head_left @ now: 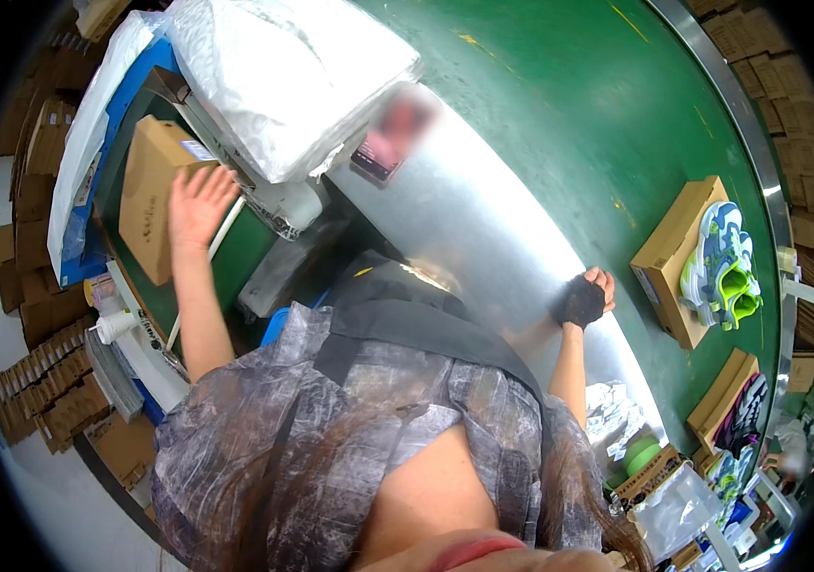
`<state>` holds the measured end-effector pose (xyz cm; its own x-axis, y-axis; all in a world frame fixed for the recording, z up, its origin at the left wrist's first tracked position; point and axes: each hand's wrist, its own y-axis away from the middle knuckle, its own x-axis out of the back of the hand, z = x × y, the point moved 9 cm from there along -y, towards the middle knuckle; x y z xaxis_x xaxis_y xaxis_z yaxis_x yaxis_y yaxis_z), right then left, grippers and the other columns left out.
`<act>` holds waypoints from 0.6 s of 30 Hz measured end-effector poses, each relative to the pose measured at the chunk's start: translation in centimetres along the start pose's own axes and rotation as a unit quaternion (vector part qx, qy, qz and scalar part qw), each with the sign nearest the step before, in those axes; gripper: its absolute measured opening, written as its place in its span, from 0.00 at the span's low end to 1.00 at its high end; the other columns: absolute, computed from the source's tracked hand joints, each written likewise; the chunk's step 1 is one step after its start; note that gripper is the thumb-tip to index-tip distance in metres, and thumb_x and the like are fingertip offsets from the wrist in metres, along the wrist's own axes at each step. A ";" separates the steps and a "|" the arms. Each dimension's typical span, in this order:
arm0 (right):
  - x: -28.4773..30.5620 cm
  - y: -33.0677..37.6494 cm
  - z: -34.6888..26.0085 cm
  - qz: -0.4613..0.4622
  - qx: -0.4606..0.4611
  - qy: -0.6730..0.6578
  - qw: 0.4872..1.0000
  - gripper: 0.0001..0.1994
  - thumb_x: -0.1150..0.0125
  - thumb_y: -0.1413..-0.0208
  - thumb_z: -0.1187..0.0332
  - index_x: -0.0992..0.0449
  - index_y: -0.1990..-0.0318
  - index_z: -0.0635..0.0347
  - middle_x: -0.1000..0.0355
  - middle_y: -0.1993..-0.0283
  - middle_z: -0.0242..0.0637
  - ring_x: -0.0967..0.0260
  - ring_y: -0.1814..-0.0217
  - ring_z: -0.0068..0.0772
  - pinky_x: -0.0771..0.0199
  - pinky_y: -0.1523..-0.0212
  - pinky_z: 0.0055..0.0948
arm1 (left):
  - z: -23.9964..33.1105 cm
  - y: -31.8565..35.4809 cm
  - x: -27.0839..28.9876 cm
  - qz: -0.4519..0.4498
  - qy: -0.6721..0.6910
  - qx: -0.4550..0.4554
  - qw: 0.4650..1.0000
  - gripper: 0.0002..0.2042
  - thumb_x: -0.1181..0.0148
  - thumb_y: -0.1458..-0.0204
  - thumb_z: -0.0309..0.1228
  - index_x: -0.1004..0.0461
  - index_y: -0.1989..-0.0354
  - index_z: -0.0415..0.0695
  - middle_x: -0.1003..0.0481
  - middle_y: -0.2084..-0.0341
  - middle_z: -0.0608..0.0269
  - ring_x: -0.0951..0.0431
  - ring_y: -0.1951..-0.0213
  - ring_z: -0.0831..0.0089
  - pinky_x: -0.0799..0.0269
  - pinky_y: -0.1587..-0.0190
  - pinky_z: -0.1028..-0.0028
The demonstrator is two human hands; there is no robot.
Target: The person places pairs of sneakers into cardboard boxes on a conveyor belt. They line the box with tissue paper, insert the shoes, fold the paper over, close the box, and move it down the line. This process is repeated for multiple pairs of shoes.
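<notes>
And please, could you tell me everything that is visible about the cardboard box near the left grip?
The cardboard box is brown, straight-edged and looks closed. Dark marks show on one broad side, and a whitish label sits on another face, toward the upper right. It stands slanted in the picture, apparently resting on a green surface. The left grip, open with spread fingers, overlaps its right part; whether they touch cannot be told.
</notes>
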<state>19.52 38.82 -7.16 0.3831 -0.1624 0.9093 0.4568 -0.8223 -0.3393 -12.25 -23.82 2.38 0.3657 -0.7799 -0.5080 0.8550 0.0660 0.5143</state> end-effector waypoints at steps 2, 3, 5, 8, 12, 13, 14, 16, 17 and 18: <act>-0.1 0.1 0.3 -0.002 -0.007 -0.002 1.000 0.14 0.53 0.48 0.59 0.24 0.68 0.56 0.31 0.55 0.38 0.38 0.50 0.36 0.50 0.47 0.38 | -6.0 -1.2 -3.0 -0.090 -0.098 0.073 0.988 0.23 0.52 0.48 0.44 0.38 0.52 0.37 0.31 0.58 0.45 0.30 0.54 0.55 0.33 0.52 0.58; 0.0 0.2 0.5 0.006 -0.007 0.001 1.000 0.13 0.54 0.48 0.59 0.24 0.69 0.55 0.31 0.55 0.38 0.38 0.50 0.36 0.50 0.47 0.38 | -9.7 -0.2 -6.5 -0.165 -0.165 0.100 0.967 0.21 0.52 0.48 0.43 0.35 0.56 0.36 0.29 0.63 0.47 0.27 0.60 0.57 0.30 0.56 0.60; 0.4 0.4 0.2 0.000 -0.011 -0.003 1.000 0.11 0.54 0.48 0.60 0.25 0.69 0.52 0.31 0.56 0.36 0.37 0.50 0.35 0.51 0.47 0.41 | -17.4 2.9 -11.8 -0.257 -0.284 0.172 0.907 0.18 0.53 0.47 0.42 0.32 0.62 0.36 0.26 0.73 0.52 0.24 0.69 0.61 0.26 0.64 0.63; -2.0 0.8 3.4 0.025 -0.017 -0.097 0.995 0.09 0.51 0.50 0.60 0.26 0.67 0.50 0.33 0.53 0.36 0.40 0.47 0.39 0.53 0.45 0.45 | -27.4 6.8 -14.8 -0.310 -0.406 0.281 0.812 0.17 0.52 0.46 0.42 0.33 0.63 0.37 0.27 0.75 0.55 0.24 0.74 0.68 0.26 0.70 0.73; 3.3 -3.0 0.8 -0.015 0.046 -0.245 0.968 0.18 0.40 0.55 0.59 0.31 0.57 0.54 0.38 0.48 0.44 0.41 0.46 0.45 0.48 0.46 0.45 | -32.7 7.3 -14.1 -0.346 -0.563 0.237 0.712 0.20 0.50 0.48 0.46 0.32 0.65 0.36 0.26 0.77 0.55 0.23 0.78 0.68 0.28 0.76 0.76; 6.2 -4.7 0.1 0.035 0.110 -0.163 0.980 0.19 0.39 0.56 0.58 0.31 0.58 0.54 0.40 0.48 0.42 0.43 0.45 0.43 0.48 0.47 0.46 | -32.7 6.6 -13.8 -0.312 -0.560 0.241 0.729 0.21 0.49 0.50 0.47 0.32 0.69 0.36 0.26 0.80 0.54 0.24 0.82 0.68 0.30 0.82 0.77; 9.4 -6.5 -0.4 0.080 0.146 -0.085 0.982 0.19 0.38 0.58 0.58 0.31 0.58 0.54 0.40 0.48 0.40 0.44 0.44 0.41 0.48 0.47 0.46 | -32.5 6.5 -13.8 -0.299 -0.566 0.257 0.724 0.23 0.51 0.49 0.49 0.32 0.70 0.35 0.26 0.81 0.51 0.24 0.83 0.67 0.30 0.83 0.76; 16.2 -9.9 0.5 0.173 0.164 -0.011 0.971 0.20 0.36 0.62 0.58 0.30 0.59 0.53 0.41 0.47 0.39 0.46 0.44 0.44 0.49 0.47 0.46 | -32.2 7.1 -14.5 -0.306 -0.564 0.272 0.717 0.26 0.52 0.49 0.52 0.33 0.71 0.34 0.26 0.81 0.50 0.24 0.83 0.66 0.30 0.83 0.76; 18.5 -11.9 0.5 0.180 0.154 0.040 0.971 0.22 0.36 0.63 0.56 0.30 0.58 0.51 0.42 0.46 0.39 0.47 0.43 0.44 0.50 0.48 0.48 | -32.4 6.7 -14.8 -0.309 -0.570 0.270 0.712 0.26 0.53 0.50 0.52 0.33 0.71 0.34 0.27 0.81 0.50 0.24 0.83 0.65 0.30 0.84 0.75; 20.0 -13.7 0.7 0.158 0.124 0.089 0.976 0.26 0.36 0.64 0.51 0.30 0.55 0.47 0.43 0.44 0.40 0.50 0.41 0.44 0.53 0.48 0.55 | -32.4 6.7 -14.7 -0.305 -0.575 0.267 0.710 0.27 0.53 0.50 0.53 0.33 0.72 0.34 0.27 0.81 0.50 0.24 0.83 0.65 0.30 0.84 0.75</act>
<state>21.51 47.20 15.53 0.4010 -0.4958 0.7703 0.5268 -0.5631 -0.6367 -0.03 8.20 -9.11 -0.8184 -0.5746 -0.0063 0.3514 -0.5090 0.7858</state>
